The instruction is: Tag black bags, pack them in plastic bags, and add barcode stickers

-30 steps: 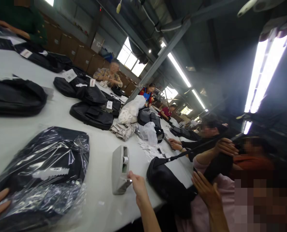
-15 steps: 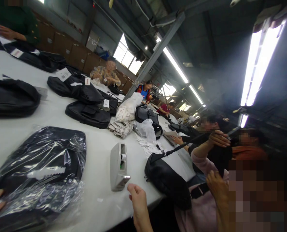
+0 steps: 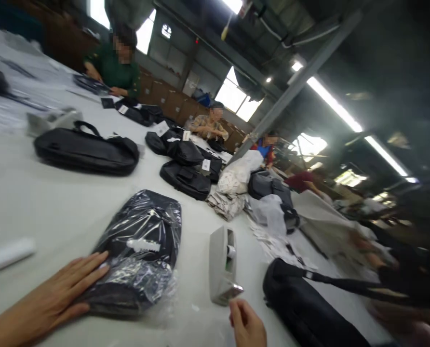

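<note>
The desk [image 3: 66, 207] shows more of its left side than half a second earlier. On it lies the black bag in clear plastic [image 3: 139, 260]. The left hand [image 3: 61, 289], before only fingertips at the picture's edge, is now fully seen, its fingers slightly apart and touching the bag's left side. The grey tape dispenser [image 3: 218, 265] stands just beside the right hand [image 3: 247, 323], whose fingers are curled together; I cannot tell if they hold something

No txt, nos. or brand legible. Tags [image 3: 205, 165] on black bags [image 3: 181, 179], ctr & upper L of frame: print too small/blurry to read; tag nearest ctr shows a dark blot only. Wrapped bag [image 3: 139, 262], lower L of ctr: white mark [image 3: 143, 245] w/ toothed edge, can't tell if lettering.
</note>
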`<state>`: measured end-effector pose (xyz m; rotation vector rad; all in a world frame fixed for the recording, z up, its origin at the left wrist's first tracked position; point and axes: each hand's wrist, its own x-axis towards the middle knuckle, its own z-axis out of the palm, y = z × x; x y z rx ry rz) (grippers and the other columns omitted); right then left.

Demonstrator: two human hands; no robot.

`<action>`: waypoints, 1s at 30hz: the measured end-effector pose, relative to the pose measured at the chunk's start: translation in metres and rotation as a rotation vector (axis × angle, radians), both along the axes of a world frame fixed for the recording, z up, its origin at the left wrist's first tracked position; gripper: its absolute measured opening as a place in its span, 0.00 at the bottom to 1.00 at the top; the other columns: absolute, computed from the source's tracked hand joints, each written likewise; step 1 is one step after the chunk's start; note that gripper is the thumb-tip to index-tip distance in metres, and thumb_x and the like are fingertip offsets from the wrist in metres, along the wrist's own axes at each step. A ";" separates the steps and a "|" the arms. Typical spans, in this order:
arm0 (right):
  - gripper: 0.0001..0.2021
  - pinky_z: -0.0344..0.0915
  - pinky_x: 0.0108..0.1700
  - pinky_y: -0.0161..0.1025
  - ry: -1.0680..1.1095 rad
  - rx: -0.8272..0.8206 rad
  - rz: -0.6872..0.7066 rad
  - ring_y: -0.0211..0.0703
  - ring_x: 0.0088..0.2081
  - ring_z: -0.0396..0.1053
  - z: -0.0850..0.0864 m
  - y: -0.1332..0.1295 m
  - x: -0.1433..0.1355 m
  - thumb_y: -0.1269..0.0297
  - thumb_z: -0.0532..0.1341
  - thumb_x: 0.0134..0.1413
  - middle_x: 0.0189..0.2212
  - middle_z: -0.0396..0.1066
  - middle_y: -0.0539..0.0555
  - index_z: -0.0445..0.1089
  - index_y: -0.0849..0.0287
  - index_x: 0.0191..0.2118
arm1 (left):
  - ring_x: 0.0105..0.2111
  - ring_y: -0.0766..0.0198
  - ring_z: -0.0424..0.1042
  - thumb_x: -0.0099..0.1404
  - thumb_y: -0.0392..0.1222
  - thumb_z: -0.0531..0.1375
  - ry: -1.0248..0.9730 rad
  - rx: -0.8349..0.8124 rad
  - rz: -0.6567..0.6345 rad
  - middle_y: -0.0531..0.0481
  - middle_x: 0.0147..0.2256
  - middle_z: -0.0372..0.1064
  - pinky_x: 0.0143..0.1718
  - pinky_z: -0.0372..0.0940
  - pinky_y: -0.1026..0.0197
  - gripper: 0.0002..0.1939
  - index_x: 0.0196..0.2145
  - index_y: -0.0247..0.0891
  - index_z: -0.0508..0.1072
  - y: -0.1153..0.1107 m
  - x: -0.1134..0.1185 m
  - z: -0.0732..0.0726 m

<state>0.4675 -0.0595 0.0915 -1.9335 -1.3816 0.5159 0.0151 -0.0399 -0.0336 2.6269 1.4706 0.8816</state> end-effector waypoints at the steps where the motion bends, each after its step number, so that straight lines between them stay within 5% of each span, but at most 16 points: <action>1: 0.20 0.62 0.28 0.37 -0.045 -0.004 0.120 0.43 0.23 0.65 0.016 0.012 -0.013 0.43 0.59 0.54 0.19 0.67 0.49 0.72 0.56 0.27 | 0.60 0.56 0.65 0.66 0.53 0.59 0.057 -0.015 0.014 0.55 0.65 0.57 0.59 0.62 0.58 0.33 0.66 0.58 0.53 -0.003 -0.006 0.002; 7: 0.14 0.65 0.35 0.33 -0.033 -0.080 1.035 0.39 0.29 0.69 0.109 0.088 -0.151 0.55 0.59 0.62 0.27 0.74 0.50 0.76 0.57 0.31 | 0.65 0.56 0.57 0.67 0.52 0.59 0.040 -0.144 0.053 0.50 0.67 0.52 0.64 0.55 0.54 0.39 0.69 0.49 0.44 -0.007 -0.006 0.018; 10: 0.11 0.65 0.37 0.30 -0.021 -0.209 1.420 0.36 0.32 0.71 0.117 0.120 -0.209 0.60 0.59 0.63 0.30 0.75 0.49 0.77 0.57 0.37 | 0.67 0.52 0.49 0.67 0.52 0.59 0.028 -0.196 0.058 0.51 0.68 0.47 0.65 0.54 0.47 0.35 0.67 0.52 0.50 -0.006 -0.003 0.022; 13: 0.08 0.64 0.37 0.29 -0.150 -0.282 1.658 0.35 0.32 0.70 0.104 0.147 -0.246 0.64 0.60 0.62 0.31 0.76 0.48 0.77 0.57 0.39 | 0.68 0.51 0.48 0.67 0.55 0.58 0.033 -0.216 0.041 0.50 0.69 0.45 0.65 0.53 0.44 0.34 0.67 0.53 0.50 -0.005 -0.004 0.024; 17: 0.06 0.61 0.33 0.29 -0.409 -0.279 1.774 0.35 0.30 0.69 0.081 0.169 -0.275 0.65 0.63 0.58 0.30 0.77 0.47 0.78 0.55 0.36 | 0.68 0.51 0.47 0.67 0.55 0.58 0.022 -0.245 0.050 0.50 0.69 0.43 0.66 0.50 0.44 0.37 0.68 0.55 0.47 -0.003 -0.004 0.025; 23: 0.05 0.56 0.27 0.31 -0.844 -0.215 1.742 0.37 0.27 0.69 0.052 0.178 -0.305 0.61 0.65 0.56 0.28 0.78 0.48 0.79 0.53 0.34 | 0.68 0.51 0.46 0.67 0.54 0.58 0.080 -0.274 0.049 0.50 0.70 0.40 0.65 0.52 0.41 0.37 0.68 0.55 0.47 -0.005 -0.004 0.023; 30: 0.08 0.53 0.25 0.35 -1.058 -0.175 1.738 0.43 0.28 0.72 0.044 0.172 -0.318 0.57 0.66 0.54 0.26 0.76 0.51 0.78 0.55 0.33 | 0.68 0.50 0.46 0.63 0.51 0.63 0.070 -0.278 0.055 0.49 0.70 0.42 0.64 0.53 0.40 0.45 0.69 0.54 0.41 -0.005 -0.001 0.025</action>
